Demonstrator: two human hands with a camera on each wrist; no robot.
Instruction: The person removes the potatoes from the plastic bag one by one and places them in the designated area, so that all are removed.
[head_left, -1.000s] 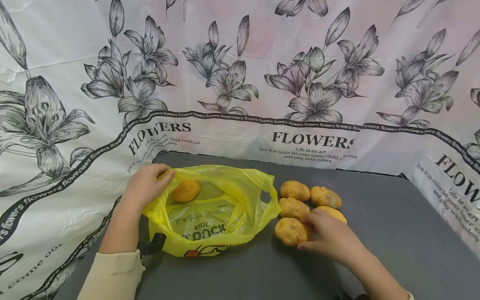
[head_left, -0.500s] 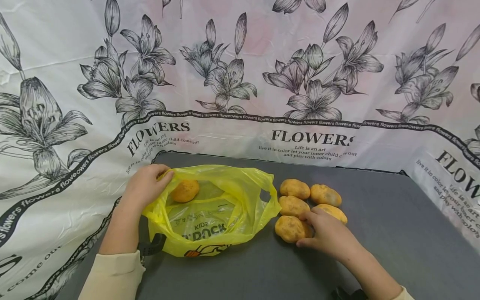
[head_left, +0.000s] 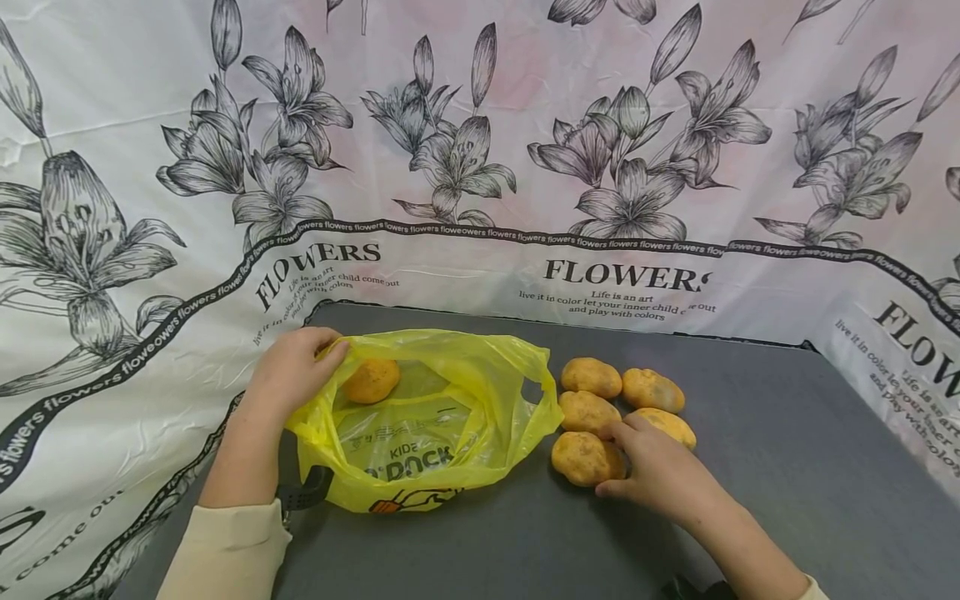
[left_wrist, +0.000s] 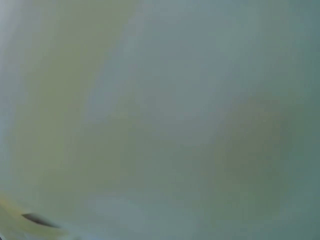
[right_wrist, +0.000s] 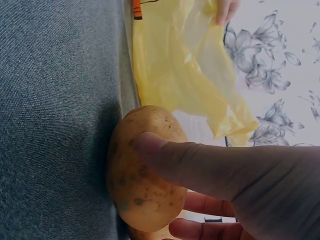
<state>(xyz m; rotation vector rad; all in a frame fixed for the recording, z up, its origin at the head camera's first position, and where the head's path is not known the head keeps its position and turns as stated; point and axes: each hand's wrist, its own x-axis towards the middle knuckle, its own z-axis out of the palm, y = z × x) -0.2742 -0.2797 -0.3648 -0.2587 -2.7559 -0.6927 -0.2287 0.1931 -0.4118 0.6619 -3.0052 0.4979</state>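
Note:
A yellow plastic bag (head_left: 420, 479) lies with its mouth held wide, and one potato (head_left: 371, 381) shows inside its left part. My left hand (head_left: 296, 375) pinches the bag's left rim between thumb and fingers. To the right of the bag, several potatoes sit close together on the dark grey table. My right hand (head_left: 663, 471) grips the nearest potato (head_left: 587, 458), which still rests low at the table surface. In the right wrist view the thumb presses on this potato (right_wrist: 142, 185) and the fingers reach behind it. The left wrist view is only a yellowish-green blur.
Beside the gripped potato are a middle-left potato (head_left: 590, 414) and a right potato (head_left: 666, 425). Behind them lie a back-left potato (head_left: 592, 377) and a back-right potato (head_left: 653, 390). A white flower-printed sheet (head_left: 465, 275) borders the grey table (head_left: 780, 433).

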